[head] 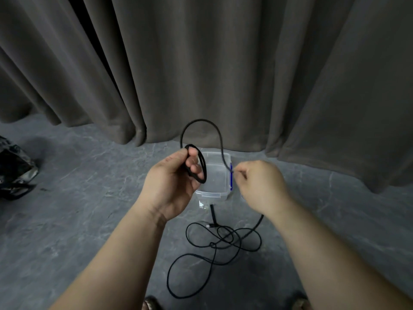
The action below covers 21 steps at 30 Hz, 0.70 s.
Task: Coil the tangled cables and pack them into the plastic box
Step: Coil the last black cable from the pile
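My left hand grips a small coil of black cable, held above the left side of the clear plastic box. From the coil the cable arcs up and over in a loop to my right hand, which pinches it above the box's right edge. Below my right wrist the same cable drops to the floor. A tangle of black cables lies on the floor in front of the box, one with a small plug end. The box is open and stands on the floor.
Grey curtains hang right behind the box. A dark bag lies on the grey floor at the far left. The tips of my feet show at the bottom edge.
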Tool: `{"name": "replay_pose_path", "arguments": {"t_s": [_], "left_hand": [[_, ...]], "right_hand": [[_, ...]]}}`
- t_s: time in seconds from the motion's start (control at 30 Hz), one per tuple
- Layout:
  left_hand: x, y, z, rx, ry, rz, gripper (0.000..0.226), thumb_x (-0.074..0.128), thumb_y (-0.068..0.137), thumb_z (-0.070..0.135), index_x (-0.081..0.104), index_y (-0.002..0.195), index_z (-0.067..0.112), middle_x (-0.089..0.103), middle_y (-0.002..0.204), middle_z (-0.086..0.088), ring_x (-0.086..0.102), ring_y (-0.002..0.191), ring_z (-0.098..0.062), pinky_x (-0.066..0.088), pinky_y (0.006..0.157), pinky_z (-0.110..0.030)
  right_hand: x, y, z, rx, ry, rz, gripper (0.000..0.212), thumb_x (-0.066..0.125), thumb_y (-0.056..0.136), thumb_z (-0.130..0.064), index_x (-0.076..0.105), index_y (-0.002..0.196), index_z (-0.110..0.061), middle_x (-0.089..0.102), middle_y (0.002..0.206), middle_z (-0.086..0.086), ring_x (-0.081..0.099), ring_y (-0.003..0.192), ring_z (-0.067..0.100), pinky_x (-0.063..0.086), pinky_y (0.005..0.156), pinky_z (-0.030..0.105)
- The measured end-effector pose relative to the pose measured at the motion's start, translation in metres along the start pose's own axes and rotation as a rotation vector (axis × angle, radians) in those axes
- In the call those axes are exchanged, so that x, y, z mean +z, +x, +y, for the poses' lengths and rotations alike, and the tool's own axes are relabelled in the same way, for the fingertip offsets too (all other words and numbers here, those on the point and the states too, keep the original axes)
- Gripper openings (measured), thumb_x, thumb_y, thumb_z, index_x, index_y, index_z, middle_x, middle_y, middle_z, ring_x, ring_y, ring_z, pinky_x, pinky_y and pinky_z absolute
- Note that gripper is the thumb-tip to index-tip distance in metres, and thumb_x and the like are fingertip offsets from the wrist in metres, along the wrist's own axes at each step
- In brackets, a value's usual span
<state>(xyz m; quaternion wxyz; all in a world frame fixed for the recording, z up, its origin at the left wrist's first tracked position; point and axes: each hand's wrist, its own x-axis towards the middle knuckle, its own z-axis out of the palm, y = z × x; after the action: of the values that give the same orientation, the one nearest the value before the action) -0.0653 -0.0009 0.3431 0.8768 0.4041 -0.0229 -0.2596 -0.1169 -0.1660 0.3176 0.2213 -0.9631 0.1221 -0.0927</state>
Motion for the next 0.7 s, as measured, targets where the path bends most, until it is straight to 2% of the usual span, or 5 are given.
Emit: {"name": "replay_pose_path", "arguments": {"t_s": [0.17, 0.27, 0.33, 0.5, 0.7], "left_hand": [[-0.008, 0.002, 0.009, 0.038, -0.172, 0.029, 0.013, 0.047, 0.089, 0.02, 0.058, 0.083, 0.015, 0.048, 0.061, 0.008, 0.053, 0.055, -0.003, 0.054, 0.066, -0.021], [-0.011, 0.004, 0.005, 0.117, -0.009, 0.06, 0.021, 0.04, 0.098, 0.017, 0.057, 0.086, 0.013, 0.053, 0.064, 0.005, 0.058, 0.061, -0.007, 0.054, 0.074, -0.027], [-0.01, 0.003, 0.0, 0.149, 0.142, 0.052, 0.025, 0.037, 0.101, 0.014, 0.057, 0.087, 0.009, 0.055, 0.067, 0.001, 0.061, 0.066, -0.011, 0.051, 0.076, -0.03], [-0.01, -0.005, -0.012, 0.05, 0.4, -0.046, 0.025, 0.041, 0.099, 0.01, 0.063, 0.091, 0.001, 0.065, 0.082, -0.015, 0.063, 0.082, -0.026, 0.054, 0.076, -0.032], [-0.002, -0.009, -0.015, -0.037, 0.467, -0.139, 0.024, 0.049, 0.096, 0.019, 0.062, 0.081, 0.006, 0.059, 0.063, -0.004, 0.061, 0.062, -0.016, 0.048, 0.064, -0.027]], "right_hand": [[0.002, -0.013, -0.014, -0.152, -0.093, -0.577, 0.02, 0.057, 0.089, -0.023, 0.074, 0.098, -0.026, 0.072, 0.097, -0.005, 0.063, 0.092, 0.017, 0.052, 0.083, 0.028], [-0.013, -0.02, -0.03, -0.218, 0.159, -0.659, 0.018, 0.065, 0.085, -0.03, 0.075, 0.1, -0.028, 0.07, 0.086, -0.016, 0.061, 0.083, 0.002, 0.047, 0.075, 0.02], [-0.025, -0.021, -0.036, -0.237, 0.354, -0.666, 0.013, 0.069, 0.084, -0.026, 0.075, 0.095, -0.026, 0.072, 0.085, -0.012, 0.066, 0.084, 0.006, 0.052, 0.077, 0.025], [-0.039, -0.018, -0.035, -0.293, 0.666, -0.397, 0.009, 0.07, 0.086, -0.014, 0.076, 0.089, -0.019, 0.073, 0.084, -0.003, 0.068, 0.085, 0.008, 0.053, 0.083, 0.023], [-0.027, -0.005, -0.019, -0.032, 0.972, 0.052, 0.018, 0.07, 0.083, -0.006, 0.062, 0.074, -0.019, 0.058, 0.061, -0.007, 0.05, 0.054, 0.002, 0.042, 0.058, 0.02]]}}
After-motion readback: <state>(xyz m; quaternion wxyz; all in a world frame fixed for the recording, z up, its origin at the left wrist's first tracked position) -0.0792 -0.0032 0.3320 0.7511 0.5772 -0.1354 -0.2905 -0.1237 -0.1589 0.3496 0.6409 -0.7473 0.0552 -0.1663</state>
